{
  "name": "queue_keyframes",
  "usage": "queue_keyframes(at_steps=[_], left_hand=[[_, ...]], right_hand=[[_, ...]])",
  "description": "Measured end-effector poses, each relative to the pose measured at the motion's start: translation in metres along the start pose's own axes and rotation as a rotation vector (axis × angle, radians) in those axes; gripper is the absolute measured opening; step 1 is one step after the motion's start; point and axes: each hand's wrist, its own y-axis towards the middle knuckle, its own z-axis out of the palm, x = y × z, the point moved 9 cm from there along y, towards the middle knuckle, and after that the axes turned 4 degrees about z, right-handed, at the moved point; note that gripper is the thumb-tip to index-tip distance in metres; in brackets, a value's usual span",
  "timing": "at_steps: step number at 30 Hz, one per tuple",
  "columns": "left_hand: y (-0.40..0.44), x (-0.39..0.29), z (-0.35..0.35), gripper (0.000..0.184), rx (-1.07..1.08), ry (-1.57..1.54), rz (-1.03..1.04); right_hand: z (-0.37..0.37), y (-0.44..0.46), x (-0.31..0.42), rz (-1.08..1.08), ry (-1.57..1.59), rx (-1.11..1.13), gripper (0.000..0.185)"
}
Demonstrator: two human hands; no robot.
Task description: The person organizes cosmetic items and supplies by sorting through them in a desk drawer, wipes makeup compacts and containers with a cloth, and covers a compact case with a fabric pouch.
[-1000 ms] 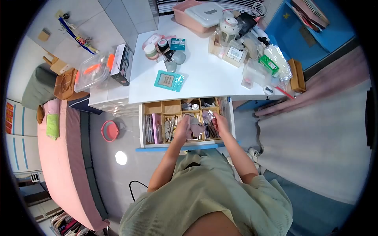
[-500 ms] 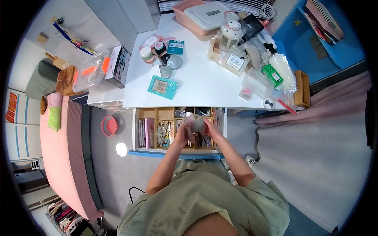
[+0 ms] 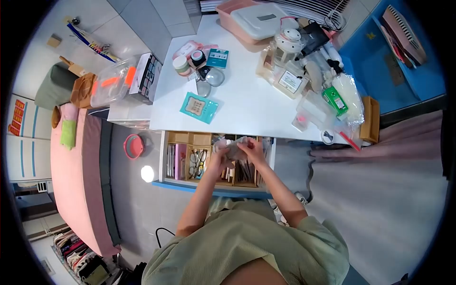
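Note:
Over the open drawer (image 3: 172, 183), my two hands are close together on a small, crumpled, greyish see-through bag (image 3: 235, 151). The fingers of my left hand (image 3: 220, 160) are closed on its left side. My right hand (image 3: 252, 152) pinches its upper right part. What the bag contains, if anything, is too small to make out. Beneath them the drawer is split into brown compartments. Eyeglasses (image 3: 197, 163) lie left of my left hand, beside a pink booklet-like item (image 3: 180, 162). Thin stick-shaped items (image 3: 245, 172) fill the compartment under my right hand.
On the white desk (image 3: 242, 104) are a teal packet (image 3: 198, 108), several jars (image 3: 181, 65), a white lantern (image 3: 288, 45), a green box (image 3: 335, 100) and a pink bin (image 3: 232, 21). A pink basin (image 3: 134, 146) is on the floor at left. A curtain (image 3: 380, 190) hangs at right.
The greyish bag is spread wider between my hands, and my right hand has moved slightly up on it. The camera view has shifted a little.

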Motion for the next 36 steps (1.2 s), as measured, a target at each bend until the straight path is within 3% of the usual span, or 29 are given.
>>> queue_keyframes(at_steps=[5, 6, 8, 11, 12, 13, 15, 18, 22, 31, 36], left_hand=[[0.015, -0.033, -0.021, 0.040, 0.086, 0.316, 0.330], [0.012, -0.051, -0.006, 0.039, 0.127, 0.156, 0.414], [0.026, -0.058, -0.003, 0.036, 0.031, -0.400, -0.037], [0.053, -0.067, -0.036, 0.038, -0.006, -0.246, -0.026], [0.057, -0.080, -0.044, 0.041, -0.116, -0.205, 0.027], [0.067, -0.086, -0.048, 0.040, -0.048, -0.217, 0.020], [0.087, -0.096, -0.056, 0.040, 0.086, -0.241, 0.006], [0.095, -0.133, -0.055, 0.038, 0.077, -0.183, 0.048], [0.117, -0.157, -0.064, 0.040, 0.042, -0.164, 0.086], [0.141, -0.154, -0.077, 0.043, 0.095, -0.274, 0.019], [0.140, -0.155, -0.078, 0.043, 0.103, -0.269, 0.021]], right_hand=[[0.026, 0.025, 0.024, 0.080, 0.010, 0.059, 0.023], [0.031, 0.033, 0.028, 0.065, -0.020, 0.059, 0.024], [0.040, 0.053, 0.033, 0.004, -0.099, 0.029, 0.026], [0.043, 0.095, 0.031, -0.045, -0.256, -0.056, 0.023], [0.048, 0.108, 0.039, -0.052, -0.324, -0.086, 0.020], [0.050, 0.123, 0.043, -0.104, -0.373, -0.138, 0.021], [0.060, 0.151, 0.061, -0.179, -0.553, -0.211, 0.027], [0.083, 0.198, 0.082, -0.473, -0.920, -0.224, 0.043], [0.107, 0.242, 0.086, -0.555, -1.181, -0.263, 0.063], [0.088, 0.227, 0.088, -0.472, -1.118, -0.306, 0.040], [0.067, 0.265, 0.099, -0.322, -1.084, -0.592, 0.027]])
